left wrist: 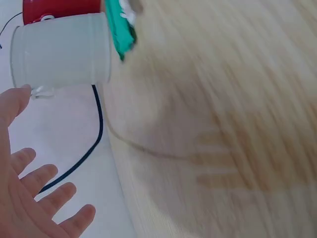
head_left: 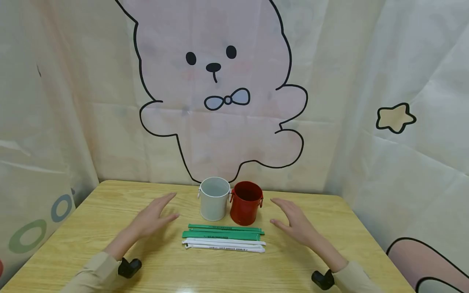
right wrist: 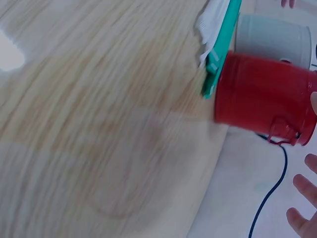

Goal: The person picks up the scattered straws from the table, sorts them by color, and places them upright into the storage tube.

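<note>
Two small metal buckets stand side by side at the back of the table, a white bucket (head_left: 214, 201) and, to its right, a red bucket (head_left: 244, 207). In front of them lie several long thin wrapped sticks: green packets (head_left: 221, 235) behind and white packets (head_left: 225, 246) nearer. My left hand (head_left: 152, 217) is held left of the white bucket, fingers spread, with nothing in it. On the other side, my right hand (head_left: 298, 224) hovers to the right of the red bucket, its fingers extended and holding nothing. Both wrist views show the hands apart from the buckets.
A light wood-grain table (head_left: 190, 270) carries everything. Behind it hangs a cloth backdrop (head_left: 227, 138) printed with a cartoon bear, and a printed curtain rises at each side. Black wrist devices (head_left: 129, 267) sit at both cuffs.
</note>
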Motion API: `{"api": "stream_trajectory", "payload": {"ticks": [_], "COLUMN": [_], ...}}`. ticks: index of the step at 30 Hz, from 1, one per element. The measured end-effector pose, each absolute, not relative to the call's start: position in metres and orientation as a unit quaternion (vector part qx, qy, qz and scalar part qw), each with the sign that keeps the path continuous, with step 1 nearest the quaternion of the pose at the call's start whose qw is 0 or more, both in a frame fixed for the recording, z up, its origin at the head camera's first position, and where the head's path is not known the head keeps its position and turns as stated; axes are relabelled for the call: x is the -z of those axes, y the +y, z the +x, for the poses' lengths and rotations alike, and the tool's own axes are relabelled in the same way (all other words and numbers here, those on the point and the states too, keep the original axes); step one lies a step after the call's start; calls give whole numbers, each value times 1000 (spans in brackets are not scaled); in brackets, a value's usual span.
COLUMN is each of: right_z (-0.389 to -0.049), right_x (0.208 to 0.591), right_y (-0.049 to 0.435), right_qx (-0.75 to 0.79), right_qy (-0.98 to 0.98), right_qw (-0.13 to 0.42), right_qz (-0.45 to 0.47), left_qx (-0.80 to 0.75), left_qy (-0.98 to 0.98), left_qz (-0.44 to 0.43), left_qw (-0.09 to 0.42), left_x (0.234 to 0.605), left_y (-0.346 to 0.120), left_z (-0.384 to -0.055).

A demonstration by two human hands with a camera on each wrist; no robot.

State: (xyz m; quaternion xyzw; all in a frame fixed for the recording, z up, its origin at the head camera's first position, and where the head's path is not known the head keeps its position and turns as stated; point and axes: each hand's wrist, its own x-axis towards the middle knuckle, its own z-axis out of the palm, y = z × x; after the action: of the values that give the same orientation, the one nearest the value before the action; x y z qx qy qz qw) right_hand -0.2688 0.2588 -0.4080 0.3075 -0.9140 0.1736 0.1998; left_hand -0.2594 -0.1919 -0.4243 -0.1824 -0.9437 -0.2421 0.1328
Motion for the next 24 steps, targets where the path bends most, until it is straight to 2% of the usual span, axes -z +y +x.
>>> {"api": "stream_trajectory", "payload": {"ticks": [10,15,24], "right_z": [-268,-269,-267], "right_x": [403,406,409], "right_y": [232,222,204], "right_qx": [-197,-242,-303], "right_qy": [-890,-882,-868], "right_qw": [259,255,243], "right_qz": [319,315,308], "left_qx": [384,458,506], "left_qy": [-907,-875,-852], "left_qz": [-156,-153,-136], "left_qw": [72,36,14], "left_x": [420,418,416], "left_y": [-171,-159,-142], "left_z": [-275,-284,-301]}}
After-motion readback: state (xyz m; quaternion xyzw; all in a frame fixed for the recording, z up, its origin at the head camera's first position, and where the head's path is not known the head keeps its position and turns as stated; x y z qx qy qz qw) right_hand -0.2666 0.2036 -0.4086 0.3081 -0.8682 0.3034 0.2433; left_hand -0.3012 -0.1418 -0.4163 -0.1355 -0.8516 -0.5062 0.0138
